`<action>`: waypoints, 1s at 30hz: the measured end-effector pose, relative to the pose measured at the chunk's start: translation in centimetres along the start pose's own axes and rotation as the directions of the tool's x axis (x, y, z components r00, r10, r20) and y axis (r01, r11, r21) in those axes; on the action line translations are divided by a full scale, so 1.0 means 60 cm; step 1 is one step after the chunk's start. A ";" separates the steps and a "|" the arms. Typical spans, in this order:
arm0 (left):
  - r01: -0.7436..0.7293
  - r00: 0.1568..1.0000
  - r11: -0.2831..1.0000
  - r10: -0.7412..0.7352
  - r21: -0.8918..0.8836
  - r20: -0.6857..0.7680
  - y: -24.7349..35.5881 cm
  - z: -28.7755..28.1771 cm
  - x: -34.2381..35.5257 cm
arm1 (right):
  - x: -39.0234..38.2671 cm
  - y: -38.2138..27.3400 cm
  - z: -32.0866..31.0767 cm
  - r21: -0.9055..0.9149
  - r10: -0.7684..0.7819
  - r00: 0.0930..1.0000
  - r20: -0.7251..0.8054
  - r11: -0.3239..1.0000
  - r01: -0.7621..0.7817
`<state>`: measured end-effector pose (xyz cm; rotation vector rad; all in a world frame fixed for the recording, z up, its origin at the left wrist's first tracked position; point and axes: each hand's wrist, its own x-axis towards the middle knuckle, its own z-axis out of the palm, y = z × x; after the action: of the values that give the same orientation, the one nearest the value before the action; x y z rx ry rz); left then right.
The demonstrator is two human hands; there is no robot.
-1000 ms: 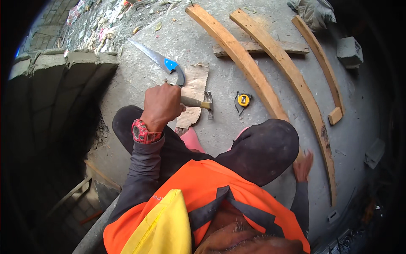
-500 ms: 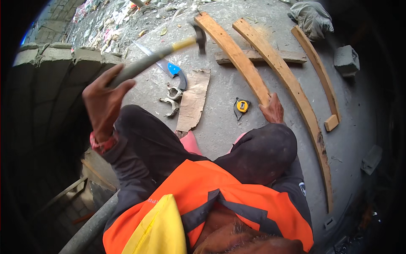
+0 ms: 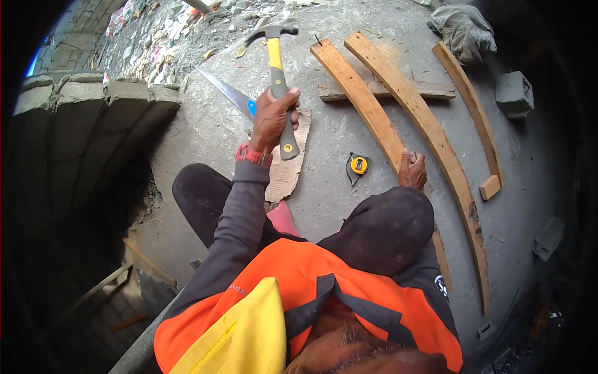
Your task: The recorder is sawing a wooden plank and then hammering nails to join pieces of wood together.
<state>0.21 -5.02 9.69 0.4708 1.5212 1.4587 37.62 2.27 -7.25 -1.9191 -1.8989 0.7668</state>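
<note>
My left hand (image 3: 269,121) is closed around the grip of a claw hammer (image 3: 278,78), its head raised and pointing away from me. At my right knee, my right hand (image 3: 412,169) grips the near part of a wooden plank (image 3: 361,103). A nail (image 3: 318,40) sticks up at the plank's far end. The plank lies across a short wood block (image 3: 336,92). Behind my left hand lies a handsaw (image 3: 227,89), its handle mostly hidden. Under the hammer grip is a piece of cardboard (image 3: 289,177), partly covered by my left arm.
Right of the held plank lie a long plank (image 3: 430,128) and a shorter one (image 3: 476,106), with a small wood offcut (image 3: 490,187) beside it. A yellow tape measure (image 3: 359,164) rests between my knees. Concrete blocks (image 3: 514,93) stand right; a block wall (image 3: 81,100) is left.
My left hand has swung right with the hammer, from a slanted position near the plank's far end to upright. The plank and my right hand have shifted slightly right and nearer.
</note>
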 end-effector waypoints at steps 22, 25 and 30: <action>0.294 0.954 0.863 -0.292 0.411 -0.069 0.097 -0.055 0.099 | 0.000 0.007 0.027 -0.262 0.194 0.978 -0.071 0.943 -0.206; -0.108 0.984 0.961 0.140 0.256 -0.113 0.139 -0.013 0.087 | 0.004 0.002 0.025 -0.274 0.210 0.974 -0.090 0.935 -0.227; -0.303 0.889 0.720 0.449 0.624 -0.086 0.061 -0.064 0.172 | 0.005 -0.005 0.034 -0.241 0.197 0.977 -0.081 0.947 -0.211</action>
<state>-9.04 1.87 8.78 1.0803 2.1869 1.3352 36.16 2.30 -8.73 -2.2926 -1.8566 0.5435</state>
